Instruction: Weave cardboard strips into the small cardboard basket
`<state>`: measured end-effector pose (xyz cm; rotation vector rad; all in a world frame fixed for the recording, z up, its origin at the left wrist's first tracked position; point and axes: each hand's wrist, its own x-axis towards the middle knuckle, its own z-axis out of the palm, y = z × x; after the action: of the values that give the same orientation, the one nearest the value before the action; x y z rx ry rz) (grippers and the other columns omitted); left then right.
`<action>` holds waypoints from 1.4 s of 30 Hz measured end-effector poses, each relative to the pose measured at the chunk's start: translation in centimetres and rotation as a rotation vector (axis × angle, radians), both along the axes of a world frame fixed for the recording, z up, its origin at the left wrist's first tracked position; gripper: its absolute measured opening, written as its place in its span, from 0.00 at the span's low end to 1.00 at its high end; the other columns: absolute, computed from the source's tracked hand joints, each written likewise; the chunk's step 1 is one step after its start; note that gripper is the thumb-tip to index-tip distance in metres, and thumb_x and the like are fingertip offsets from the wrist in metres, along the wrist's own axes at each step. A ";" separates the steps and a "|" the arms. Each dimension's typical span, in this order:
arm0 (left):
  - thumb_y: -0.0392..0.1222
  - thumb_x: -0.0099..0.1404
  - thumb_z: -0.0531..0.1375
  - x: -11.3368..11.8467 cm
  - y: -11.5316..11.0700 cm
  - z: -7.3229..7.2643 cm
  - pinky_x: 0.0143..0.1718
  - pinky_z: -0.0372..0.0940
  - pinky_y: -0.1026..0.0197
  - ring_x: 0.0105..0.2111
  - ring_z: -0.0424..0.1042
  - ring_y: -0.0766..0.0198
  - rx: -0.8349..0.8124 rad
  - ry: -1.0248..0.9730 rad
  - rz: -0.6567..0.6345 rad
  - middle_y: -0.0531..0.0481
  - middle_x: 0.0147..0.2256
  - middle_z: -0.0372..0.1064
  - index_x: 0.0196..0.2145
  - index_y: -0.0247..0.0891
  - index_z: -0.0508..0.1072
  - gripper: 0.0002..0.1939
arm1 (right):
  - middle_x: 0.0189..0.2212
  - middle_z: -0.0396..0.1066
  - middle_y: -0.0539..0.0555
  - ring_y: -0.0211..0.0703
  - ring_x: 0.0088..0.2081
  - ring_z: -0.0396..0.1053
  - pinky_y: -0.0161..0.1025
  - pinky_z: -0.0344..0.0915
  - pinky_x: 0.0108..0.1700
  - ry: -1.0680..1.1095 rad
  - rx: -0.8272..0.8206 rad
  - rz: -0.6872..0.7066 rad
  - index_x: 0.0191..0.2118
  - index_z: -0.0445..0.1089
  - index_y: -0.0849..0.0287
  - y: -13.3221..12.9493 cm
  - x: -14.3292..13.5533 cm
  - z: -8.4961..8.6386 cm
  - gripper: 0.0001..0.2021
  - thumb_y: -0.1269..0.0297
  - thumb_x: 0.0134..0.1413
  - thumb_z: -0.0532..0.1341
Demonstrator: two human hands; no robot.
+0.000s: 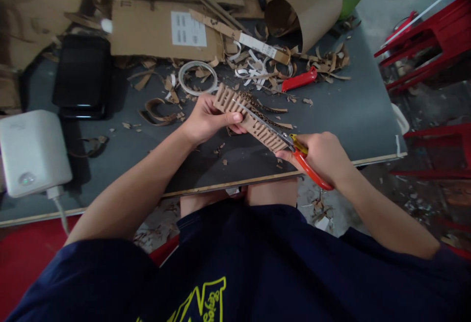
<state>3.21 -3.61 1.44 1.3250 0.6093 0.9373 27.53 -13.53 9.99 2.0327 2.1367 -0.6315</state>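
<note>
While the left hand (211, 122) pinches ridged cardboard (263, 133) and the right hand (327, 156) grips scissors (287, 138), a slip could miscut it.

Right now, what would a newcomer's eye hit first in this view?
Probably the scissors with the orange handle in the right hand, near the table's front edge, blades lying along a ridged cardboard strip in the left hand. Next, the bright red tool among scraps beyond the hands, and the big brown cardboard tube at the back right.
</note>
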 end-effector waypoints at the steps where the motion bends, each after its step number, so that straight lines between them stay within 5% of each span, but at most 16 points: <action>1: 0.61 0.49 0.74 0.1 -0.1 0.1 0.26 0.79 0.62 0.25 0.80 0.58 -0.006 0.007 -0.011 0.48 0.24 0.77 0.25 0.36 0.73 0.26 | 0.23 0.72 0.55 0.48 0.26 0.69 0.41 0.57 0.31 -0.022 -0.007 0.008 0.34 0.74 0.55 0.0 0.0 0.2 0.34 0.26 0.53 0.52; 8: 0.60 0.51 0.73 0.4 -0.8 0.6 0.28 0.80 0.57 0.24 0.79 0.58 -0.021 0.016 -0.087 0.48 0.25 0.76 0.27 0.34 0.74 0.25 | 0.32 0.77 0.59 0.53 0.32 0.74 0.42 0.56 0.30 -0.098 -0.090 0.136 0.43 0.72 0.55 0.2 -0.8 2.2 0.35 0.26 0.51 0.53; 22: 0.60 0.52 0.73 0.1 -0.3 -0.1 0.29 0.80 0.57 0.27 0.80 0.56 -0.005 0.049 -0.055 0.45 0.26 0.76 0.30 0.34 0.74 0.25 | 0.18 0.69 0.58 0.48 0.23 0.68 0.42 0.55 0.26 -0.222 -0.041 0.165 0.26 0.73 0.56 1.7 -0.8 2.1 0.36 0.24 0.51 0.51; 32: 0.60 0.49 0.74 0.3 -0.3 0.3 0.25 0.79 0.61 0.22 0.78 0.60 -0.025 0.020 -0.028 0.49 0.23 0.77 0.26 0.35 0.74 0.25 | 0.27 0.74 0.60 0.51 0.27 0.72 0.42 0.53 0.27 -0.288 -0.075 0.211 0.33 0.71 0.56 2.0 -0.2 2.5 0.35 0.24 0.48 0.55; 42: 0.57 0.51 0.74 -0.2 0.3 0.4 0.26 0.79 0.61 0.22 0.78 0.59 0.014 0.016 -0.077 0.47 0.24 0.78 0.27 0.34 0.76 0.22 | 0.42 0.76 0.63 0.59 0.41 0.75 0.45 0.64 0.35 -0.039 -0.091 0.219 0.48 0.68 0.57 2.6 0.5 2.1 0.41 0.23 0.49 0.51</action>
<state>3.03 -3.32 1.87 1.3604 0.5612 0.8702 28.03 -10.92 12.05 1.7196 2.2230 -0.6386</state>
